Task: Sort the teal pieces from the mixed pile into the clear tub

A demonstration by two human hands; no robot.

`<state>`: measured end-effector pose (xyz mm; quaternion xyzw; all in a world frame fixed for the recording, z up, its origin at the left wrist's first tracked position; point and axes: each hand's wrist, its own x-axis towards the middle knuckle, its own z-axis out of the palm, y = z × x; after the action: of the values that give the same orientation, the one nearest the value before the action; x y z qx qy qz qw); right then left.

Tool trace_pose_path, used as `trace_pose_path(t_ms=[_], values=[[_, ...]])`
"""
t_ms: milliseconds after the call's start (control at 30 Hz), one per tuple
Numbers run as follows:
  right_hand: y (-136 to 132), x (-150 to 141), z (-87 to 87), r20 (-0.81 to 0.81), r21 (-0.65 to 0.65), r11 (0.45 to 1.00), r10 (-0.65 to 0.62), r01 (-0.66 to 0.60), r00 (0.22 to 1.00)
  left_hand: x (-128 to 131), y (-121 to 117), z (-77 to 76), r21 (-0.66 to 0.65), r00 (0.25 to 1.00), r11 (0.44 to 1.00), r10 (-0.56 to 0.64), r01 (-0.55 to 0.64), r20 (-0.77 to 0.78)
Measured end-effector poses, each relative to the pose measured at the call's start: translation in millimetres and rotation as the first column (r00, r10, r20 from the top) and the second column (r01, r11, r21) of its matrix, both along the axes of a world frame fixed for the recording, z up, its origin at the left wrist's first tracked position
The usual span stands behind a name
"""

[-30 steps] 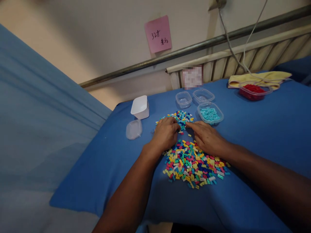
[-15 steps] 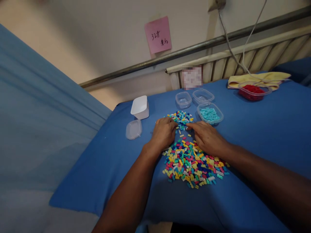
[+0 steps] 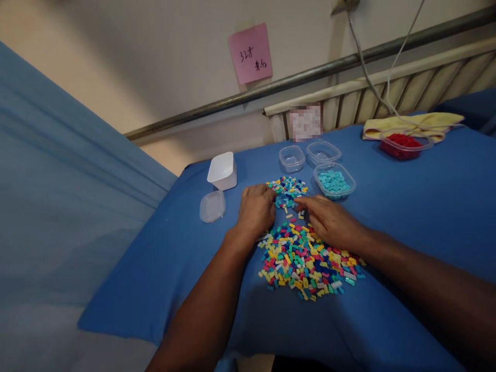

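Observation:
A smaller pile of mixed toy building bricks (image 3: 287, 189), many of them blue, lies between my two hands. My left hand (image 3: 256, 209) rests at its left edge, fingers curled in and pressed together; whatever they may hold is hidden. From the right, my right hand (image 3: 329, 219) reaches in with the index finger stretched to the edge of this pile and the thumb apart below. Closer to me spreads a larger pile of multicoloured bricks (image 3: 306, 263), partly under my right wrist. A few loose bricks (image 3: 290, 216) lie between the piles.
Behind my right hand stands a clear tub of light-blue bricks (image 3: 334, 182), beside two clear tubs (image 3: 292, 158). A white box (image 3: 223, 173) and a clear lid (image 3: 213, 206) are at left. A tub of red bricks (image 3: 405, 147) sits by a yellow cloth (image 3: 411, 124) at far right.
My left hand has drawn back slightly to the left, away from the smaller pile, uncovering more of its bricks. My right hand has barely shifted, its index finger still at the pile.

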<state>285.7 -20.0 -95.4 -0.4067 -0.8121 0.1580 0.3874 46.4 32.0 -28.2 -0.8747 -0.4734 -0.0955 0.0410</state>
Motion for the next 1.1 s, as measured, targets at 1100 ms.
trace_pose_path(t_ms=[1100], values=[[-12, 5, -4.8, -0.031, -0.079, 0.997, 0.002, -0.005, 1.000, 2, -11, 2.6, -0.065, 0.974, 0.974, -0.213, 0.218, 0.075]])
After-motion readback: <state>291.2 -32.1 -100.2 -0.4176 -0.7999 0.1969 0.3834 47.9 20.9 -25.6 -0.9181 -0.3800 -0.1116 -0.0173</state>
